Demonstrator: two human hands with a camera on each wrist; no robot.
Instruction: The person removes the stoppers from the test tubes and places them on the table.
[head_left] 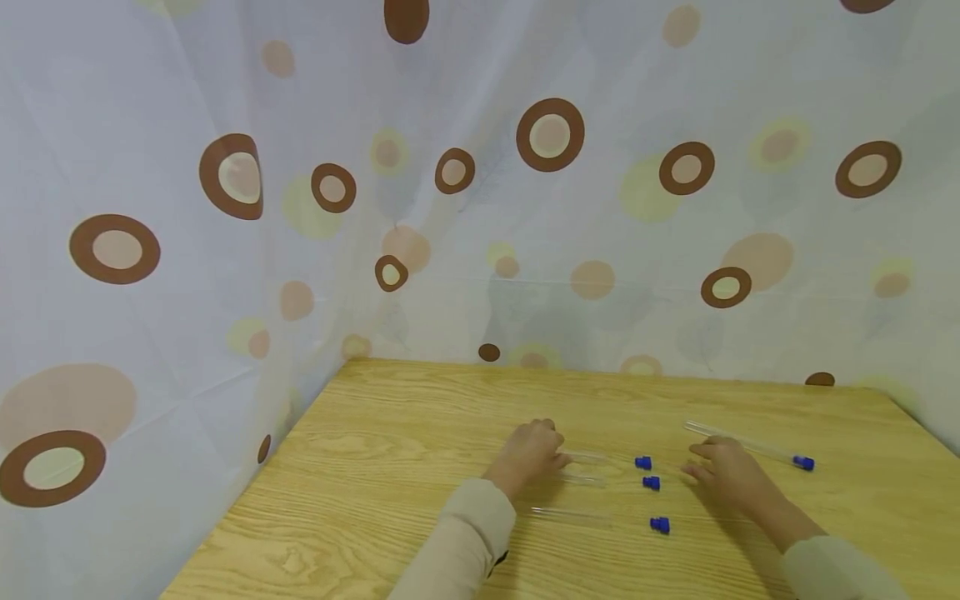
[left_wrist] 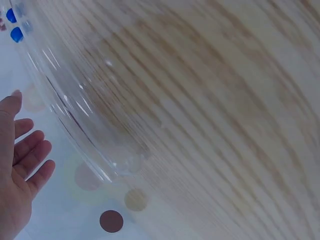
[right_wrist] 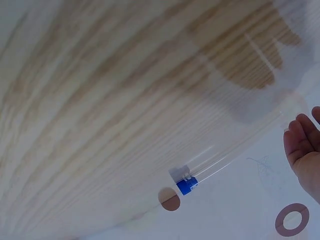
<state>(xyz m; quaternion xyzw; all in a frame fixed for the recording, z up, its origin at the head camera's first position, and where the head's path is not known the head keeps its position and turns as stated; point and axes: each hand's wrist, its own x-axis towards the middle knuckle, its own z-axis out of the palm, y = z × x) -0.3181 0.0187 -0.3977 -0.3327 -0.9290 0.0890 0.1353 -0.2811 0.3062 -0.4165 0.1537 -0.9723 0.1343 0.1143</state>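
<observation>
Head view, places given from the mid cap (head_left: 651, 483). Patterned cloth (head_left: 480, 217) hangs well beyond it and round to the left, probably a screen for the work area. Wooden table (head_left: 360, 500) lies under it. Left hand (head_left: 527, 454) is left of it, by the left ends of the far tube (head_left: 591, 456) and mid tube (head_left: 585, 480); left wrist view shows fingers apart, loosely bent, gripping nothing. Likely there to be close to the tube ends; contact, can't tell. Right hand (head_left: 727, 475) is right of it, just beside the capped tube (head_left: 761, 447); fingertips apart, loosely bent, clamped on nothing. Touching that tube or not, can't tell.

Capped tube lies aslant, right of it and farther back, fitted cap (head_left: 804, 462) at the right end; apart from the rest, presumably because it's already closed. Far tube, mid tube and near tube (head_left: 570, 513) lie left of it, roughly parallel, probably flat because they'd not stand unsupported.

Smallest: far cap (head_left: 643, 462) just beyond it, near cap (head_left: 660, 525) nearer the person. One loose cap per loose tube, so looks like a paired layout.
</observation>
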